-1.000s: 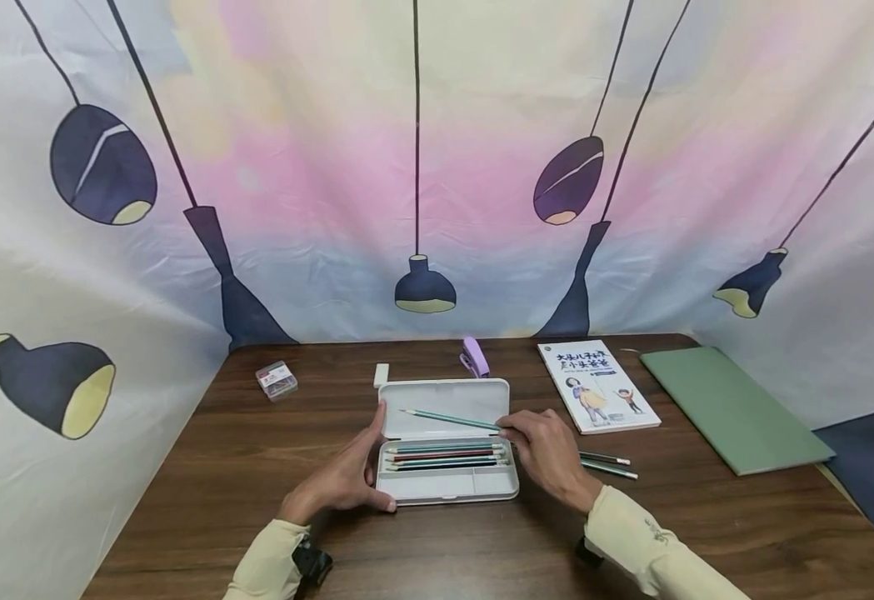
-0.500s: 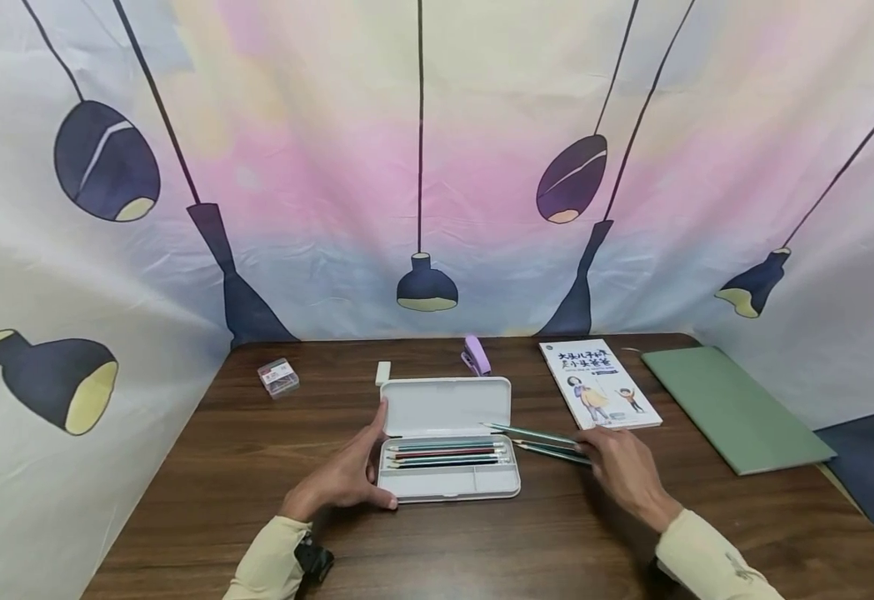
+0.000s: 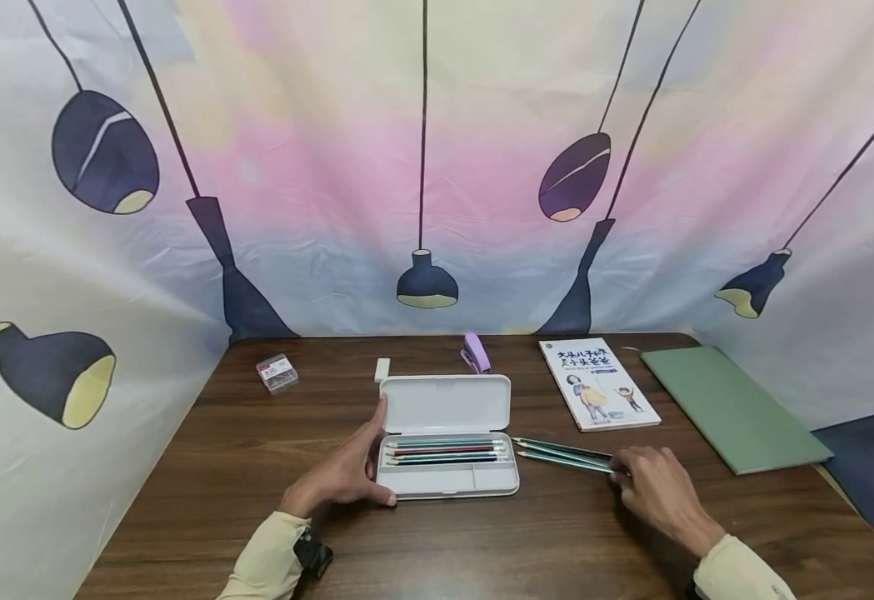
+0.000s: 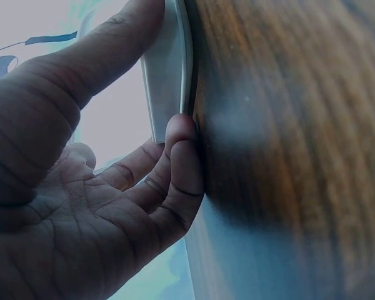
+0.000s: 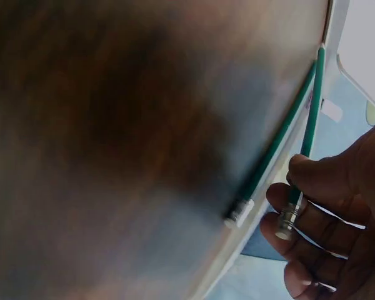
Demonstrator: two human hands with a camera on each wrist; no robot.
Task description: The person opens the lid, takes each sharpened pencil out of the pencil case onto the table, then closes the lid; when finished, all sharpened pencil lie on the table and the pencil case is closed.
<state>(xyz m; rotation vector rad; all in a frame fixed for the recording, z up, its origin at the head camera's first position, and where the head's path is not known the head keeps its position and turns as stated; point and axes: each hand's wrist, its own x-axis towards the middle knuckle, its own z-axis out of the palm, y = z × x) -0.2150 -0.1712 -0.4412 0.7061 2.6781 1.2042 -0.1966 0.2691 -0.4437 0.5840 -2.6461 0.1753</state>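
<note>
Green pencils (image 3: 560, 455), two of them, lie side by side on the brown wooden table (image 3: 257, 467) just to the right of the open white pencil case (image 3: 446, 479), their sharpened tips pointing toward it. The right hand (image 3: 654, 487) sits at their far, eraser ends. In the right wrist view its thumb and fingers (image 5: 300, 219) pinch one pencil (image 5: 306, 144) near the metal ferrule, while the second pencil (image 5: 272, 153) lies loose on the wood just beside it, not touched as far as the view shows.

The left hand (image 3: 342, 475) rests against the left end of the case, thumb up along the hinge side by the lid (image 3: 446, 403) and fingers along the front corner. The left wrist view shows the thumb (image 4: 106, 56) laid flat on the white shell (image 4: 165, 75) and a fingertip curled against its lower edge, so the hand clasps the case lightly and steadies it.

Inside the case, several pencils (image 3: 444, 451) lie in a row in the long upper compartment; the two smaller lower compartments show nothing that can be made out.

Farther back on the table stand a purple stapler (image 3: 475, 353), a small white eraser (image 3: 382, 370) and a clear box of clips (image 3: 277, 372). A children's book (image 3: 598, 384) and a green folder (image 3: 732, 408) lie to the right
</note>
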